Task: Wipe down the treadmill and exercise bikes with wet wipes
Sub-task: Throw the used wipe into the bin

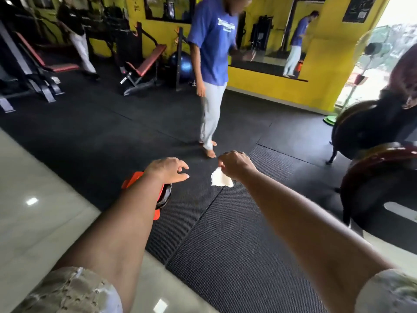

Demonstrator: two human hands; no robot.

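Pale patterned sleeves (74, 292); right hand (234, 166) pinches crumpled white wet wipe (222, 180), left hand (168, 169) spread empty; dark exercise bikes (365, 129) probably await wiping

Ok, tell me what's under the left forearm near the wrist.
An orange-and-black object on the black floor mat. The left forearm covers its middle, so its full shape cannot be told. The wet wipe is apart from it, pinched in the right hand.

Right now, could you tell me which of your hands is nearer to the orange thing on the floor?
Left. The left hand hangs just beyond the orange thing, its forearm crossing it; the right hand, pinching a wipe, is farther right.
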